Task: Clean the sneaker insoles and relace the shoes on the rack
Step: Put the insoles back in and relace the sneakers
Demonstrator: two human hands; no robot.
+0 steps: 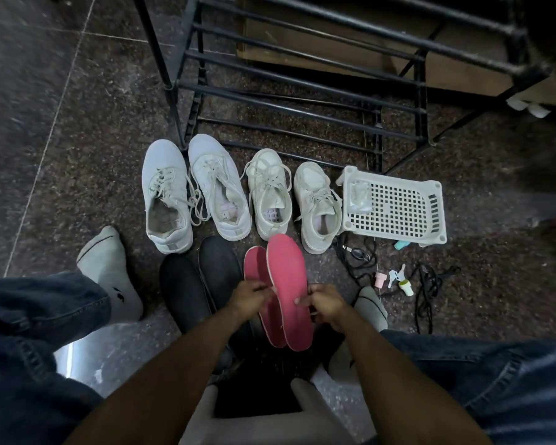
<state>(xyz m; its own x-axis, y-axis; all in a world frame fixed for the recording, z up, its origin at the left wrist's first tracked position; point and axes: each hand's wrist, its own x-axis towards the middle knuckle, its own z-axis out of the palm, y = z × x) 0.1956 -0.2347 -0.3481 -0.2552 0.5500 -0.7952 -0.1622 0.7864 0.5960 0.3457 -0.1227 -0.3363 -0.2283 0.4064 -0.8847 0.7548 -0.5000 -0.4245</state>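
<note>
Speckled floor (77, 130) — sneakers (220, 191), basket (395, 207), rack (302, 101)

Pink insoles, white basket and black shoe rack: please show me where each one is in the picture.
pink insoles (286, 284): head view, middle of the nearer insole's pink face.
white basket (398, 207): head view, its perforated grid wall.
black shoe rack (302, 81): head view, one of its horizontal bars.

The black shoe rack (302, 75) runs out of the top edge of the frame, so its upper tiers are cut off. At the right edge, small white objects (527, 107) are partly cropped and too blurred to name. The heel ends of the two dark insoles (203, 284) at lower centre vanish behind the forearms. The clear packet (360, 195) in the white basket (398, 203) is too small to identify. The small items (395, 279) at lower right stay unclear.
</note>
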